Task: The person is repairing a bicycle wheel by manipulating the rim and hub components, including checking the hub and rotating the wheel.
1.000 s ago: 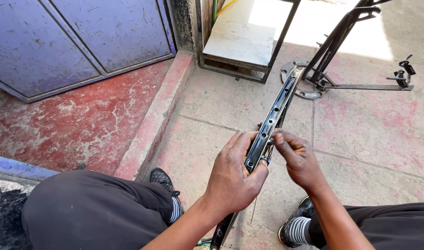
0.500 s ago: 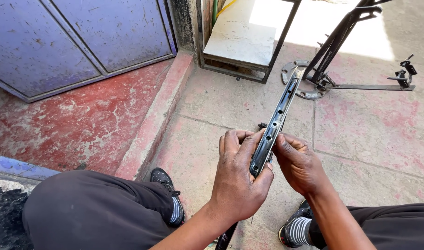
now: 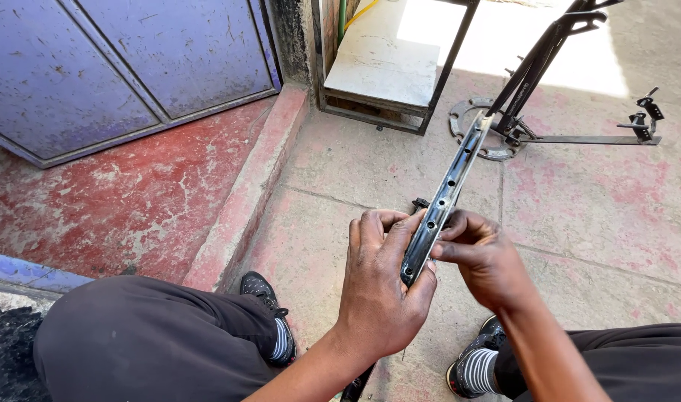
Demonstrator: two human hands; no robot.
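Gripping a long black perforated metal bar (image 3: 446, 195), the left hand (image 3: 381, 286) wraps its fingers around the lower end, thumb pressed along the edge. The right hand (image 3: 483, 257) is closed too, pinching the same bar from the other side, just beside the left, fingertips on its face. The bar tilts up and away from both hands, its far tip reaching over a round metal ring (image 3: 478, 134) on the pavement. Beyond the bar stands a black metal-framed stand with a pale slab (image 3: 392, 63); right of the bar's tip lies a black folding bracket (image 3: 579, 112). Below the bar, dark trousers (image 3: 154, 342) and striped socks.
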